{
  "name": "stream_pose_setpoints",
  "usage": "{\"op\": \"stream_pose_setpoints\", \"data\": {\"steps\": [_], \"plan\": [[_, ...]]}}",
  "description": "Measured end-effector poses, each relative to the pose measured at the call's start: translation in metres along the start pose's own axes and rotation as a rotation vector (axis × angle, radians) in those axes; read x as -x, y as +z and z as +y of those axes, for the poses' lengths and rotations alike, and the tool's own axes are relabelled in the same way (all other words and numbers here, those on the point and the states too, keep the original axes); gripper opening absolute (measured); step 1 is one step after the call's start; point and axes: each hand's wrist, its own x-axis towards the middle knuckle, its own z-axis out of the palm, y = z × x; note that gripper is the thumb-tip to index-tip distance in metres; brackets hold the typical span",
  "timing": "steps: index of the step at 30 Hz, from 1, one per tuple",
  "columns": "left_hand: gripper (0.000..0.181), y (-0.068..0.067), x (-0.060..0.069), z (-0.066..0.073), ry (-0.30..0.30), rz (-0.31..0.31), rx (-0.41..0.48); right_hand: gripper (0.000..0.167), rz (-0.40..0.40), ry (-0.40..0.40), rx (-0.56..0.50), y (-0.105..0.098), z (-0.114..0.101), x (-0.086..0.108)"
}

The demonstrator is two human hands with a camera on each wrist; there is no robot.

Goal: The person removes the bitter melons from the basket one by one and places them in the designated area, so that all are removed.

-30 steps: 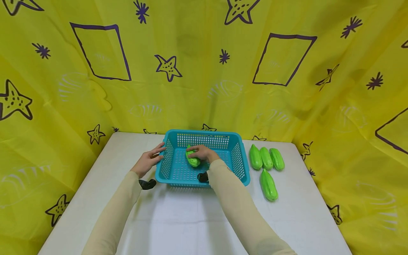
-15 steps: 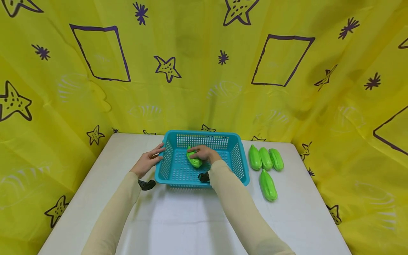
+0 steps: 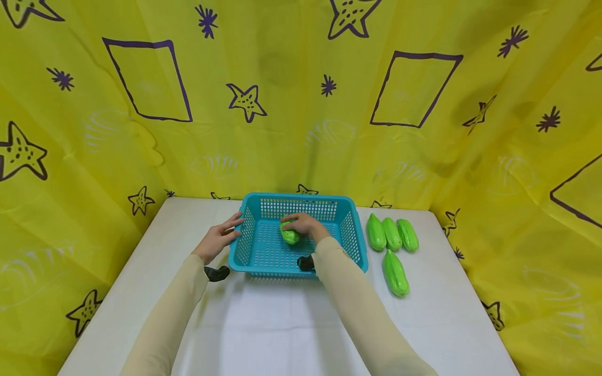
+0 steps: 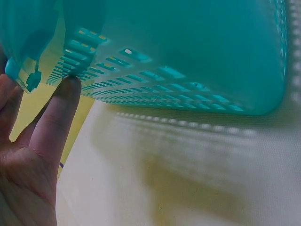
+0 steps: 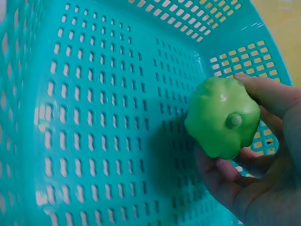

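Note:
A blue-green plastic basket (image 3: 301, 266) with perforated sides stands on the table. Inside it, my right hand (image 3: 303, 224) grips a shiny green ribbed gourd (image 3: 290, 237), with thumb and fingers on either side. The right wrist view looks at the stem end of this gourd (image 5: 223, 117), close above the basket floor; whether it touches the floor I cannot tell. My left hand (image 3: 218, 240) touches the basket's left side with extended fingers. In the left wrist view, one fingertip (image 4: 70, 84) meets the slotted wall from outside.
Right of the basket, three green gourds (image 3: 392, 233) lie side by side, with a single gourd (image 3: 396, 274) in front of them. White cloth covers the table (image 3: 263, 334). A yellow patterned curtain (image 3: 291, 151) hangs behind and at both sides.
My right hand has shifted slightly right inside the basket, carrying the gourd along and turning it more end-on. My left hand stays at the basket's left side.

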Motion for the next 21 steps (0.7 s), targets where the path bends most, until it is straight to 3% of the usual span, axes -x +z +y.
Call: {"op": "stream_pose_setpoints", "data": {"steps": [4,13,21], "plan": [[0.051,-0.003,-0.003,-0.007,0.005,-0.001,-0.025,0.041,0.032,-0.023,0.010,-0.010,-0.003,0.005],[0.050,-0.003,-0.004,-0.007,-0.005,0.015,-0.032,0.040,0.083,-0.133,0.031,-0.030,-0.015,0.027],[0.050,-0.002,-0.005,-0.008,0.006,0.011,-0.039,0.036,0.179,-0.207,0.138,-0.041,-0.017,0.052]]}}
